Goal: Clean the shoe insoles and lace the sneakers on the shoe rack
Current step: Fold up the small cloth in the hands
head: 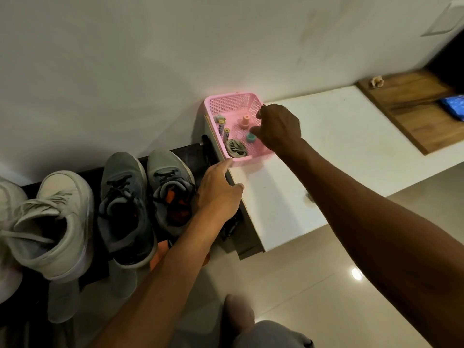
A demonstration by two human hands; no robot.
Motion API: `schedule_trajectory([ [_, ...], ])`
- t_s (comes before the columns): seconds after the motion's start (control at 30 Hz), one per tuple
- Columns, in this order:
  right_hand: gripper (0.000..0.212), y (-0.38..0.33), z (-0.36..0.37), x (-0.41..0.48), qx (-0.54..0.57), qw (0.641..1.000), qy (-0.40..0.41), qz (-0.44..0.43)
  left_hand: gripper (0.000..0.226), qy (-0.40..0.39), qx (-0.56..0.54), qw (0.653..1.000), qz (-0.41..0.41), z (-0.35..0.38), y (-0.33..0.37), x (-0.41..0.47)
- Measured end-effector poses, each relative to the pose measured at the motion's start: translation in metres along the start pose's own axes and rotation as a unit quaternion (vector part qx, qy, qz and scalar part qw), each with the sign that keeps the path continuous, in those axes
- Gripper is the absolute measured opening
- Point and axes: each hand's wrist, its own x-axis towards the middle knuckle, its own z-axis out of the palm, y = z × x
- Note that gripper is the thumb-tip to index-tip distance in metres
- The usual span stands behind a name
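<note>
Head view: the coiled lace [236, 149] lies in the near-left corner of the pink basket [251, 159]. The basket stands on the white table [339, 126] against the wall.

1. Key relation. From the fingers [261, 133] of the right hand [278, 129], the lace lies at about 8 o'clock, near but not touching. A teal cap [251, 138] sits just beside those fingertips, between them and the lace. The bundle's long axis runs roughly from 10 to 4 o'clock.
2. Nearer hand. The left hand [221, 192] points its index tip close to the basket's near corner but stays outside the wall. The right hand is over the basket and appears better placed for the pick.
3. Right hand pose. The arm extends from 5 o'clock, back of hand up, fingers loosely curled downward. No object is seen gripped.
4. Left hand pose. It lies palm down on the table's left edge, fingers straight, thumb on the top, holding nothing.
5. Target. The grey sneakers [170, 187] stand on the shoe rack [193, 156], at 9 o'clock from the table.
</note>
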Motion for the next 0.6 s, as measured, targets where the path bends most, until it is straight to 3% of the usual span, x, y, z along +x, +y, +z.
schedule_trajectory([
  [0.13, 0.029, 0.025, -0.014, -0.023, 0.030, 0.998, 0.053, 0.012, 0.063, 0.001, 0.000, 1.000, 0.000, 0.000, 0.002, 0.001],
  [0.4, 0.023, 0.081, -0.009, -0.096, 0.046, 0.994, 0.076, 0.069, 0.063, 0.003, 0.011, 1.000, 0.000, 0.002, 0.003, -0.001],
  [0.6, 0.042, 0.107, 0.011, -0.139, 0.059, 0.991, -0.020, 0.118, 0.063, 0.010, -0.003, 1.000, -0.006, 0.004, 0.004, 0.002],
])
